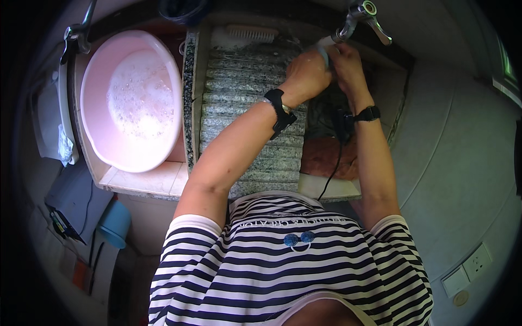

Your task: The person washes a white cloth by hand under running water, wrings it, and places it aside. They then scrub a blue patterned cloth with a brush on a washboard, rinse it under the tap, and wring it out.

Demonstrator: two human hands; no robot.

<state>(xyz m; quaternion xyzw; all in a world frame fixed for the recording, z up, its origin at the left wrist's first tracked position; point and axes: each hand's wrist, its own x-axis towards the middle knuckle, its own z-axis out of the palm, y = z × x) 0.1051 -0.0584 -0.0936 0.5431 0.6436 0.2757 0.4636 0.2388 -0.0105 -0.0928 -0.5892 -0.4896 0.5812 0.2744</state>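
Note:
Just under the right tap (353,22), my two hands are close together. My left hand (309,76) is closed, its fingers curled toward a pale bluish piece (323,54) whose kind I cannot make out. My right hand (348,68) is closed beside it, fingertips up by the tap's spout; what they hold, if anything, is hidden. Below my left forearm lies a ribbed grey stone washboard (250,127). A scrub brush (253,34) with pale bristles lies at its far end. Under my right hand, dark cloth (325,111) sits in the sink.
A pink basin (175,98) with foamy water stands at the left, beneath another tap (76,38). A reddish-brown patch (329,157) shows at the sink's near end. A black cable (336,168) hangs from my right wrist. A blue bucket (115,223) stands lower left.

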